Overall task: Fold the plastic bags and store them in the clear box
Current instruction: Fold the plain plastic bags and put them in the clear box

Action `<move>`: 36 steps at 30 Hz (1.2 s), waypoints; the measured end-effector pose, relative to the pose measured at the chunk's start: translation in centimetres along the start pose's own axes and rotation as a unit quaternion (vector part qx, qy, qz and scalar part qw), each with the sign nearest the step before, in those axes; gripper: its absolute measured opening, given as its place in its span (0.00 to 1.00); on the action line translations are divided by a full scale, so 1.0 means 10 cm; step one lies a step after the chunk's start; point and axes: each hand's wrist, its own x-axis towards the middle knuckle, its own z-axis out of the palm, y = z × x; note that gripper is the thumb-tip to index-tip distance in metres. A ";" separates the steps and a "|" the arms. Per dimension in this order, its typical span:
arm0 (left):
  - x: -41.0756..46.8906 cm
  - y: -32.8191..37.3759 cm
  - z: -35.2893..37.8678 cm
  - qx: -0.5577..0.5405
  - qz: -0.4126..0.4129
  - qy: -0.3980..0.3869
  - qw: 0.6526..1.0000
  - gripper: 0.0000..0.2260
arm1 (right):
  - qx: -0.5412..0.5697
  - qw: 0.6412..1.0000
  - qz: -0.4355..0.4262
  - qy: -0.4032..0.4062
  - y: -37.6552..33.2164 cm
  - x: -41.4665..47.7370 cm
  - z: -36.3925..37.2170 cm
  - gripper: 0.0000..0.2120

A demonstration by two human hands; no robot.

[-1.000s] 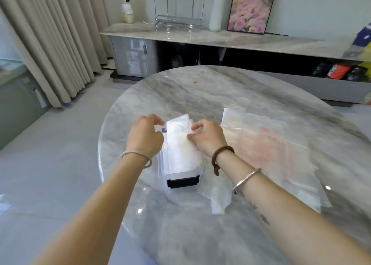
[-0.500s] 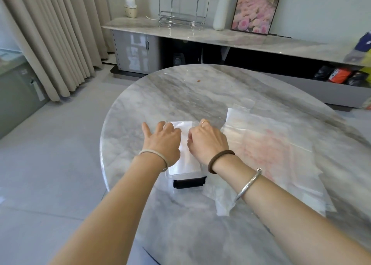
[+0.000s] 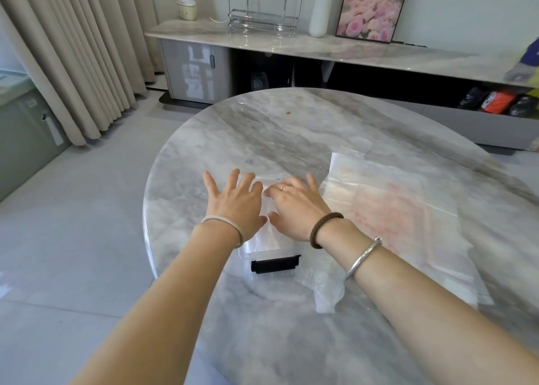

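A clear box (image 3: 269,253) with a black latch on its near end stands on the round marble table (image 3: 291,128). A folded white plastic bag (image 3: 268,233) lies in it, mostly hidden under my hands. My left hand (image 3: 233,202) lies flat over the box's left side with fingers spread and straight. My right hand (image 3: 294,206) presses down on the folded bag beside it, fingers extended. To the right, a stack of flat plastic bags (image 3: 390,209) with faint red print lies spread on the table.
The table's left edge is close to the box. A loose corner of plastic (image 3: 328,297) hangs out near my right wrist. Behind the table runs a marble sideboard (image 3: 320,46) with a vase, a picture and a clear rack. Curtains hang at the left.
Both hands have gone from curled round the folded bag to lying flat with straight fingers on top of it. The bag now sits lower in the box.
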 end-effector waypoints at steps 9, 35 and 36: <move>-0.02 0.06 0.00 0.069 -0.005 0.022 0.997 0.19 | -0.047 0.996 -0.022 -0.070 -0.02 0.03 0.02 0.13; -0.05 0.41 -0.34 0.021 -0.035 0.047 0.998 0.13 | 0.160 0.982 -0.037 0.097 0.40 -0.28 -0.11 0.15; -0.04 0.49 -0.38 -0.003 -0.026 0.072 0.997 0.14 | 0.186 0.977 -0.008 0.107 0.51 -0.36 -0.08 0.15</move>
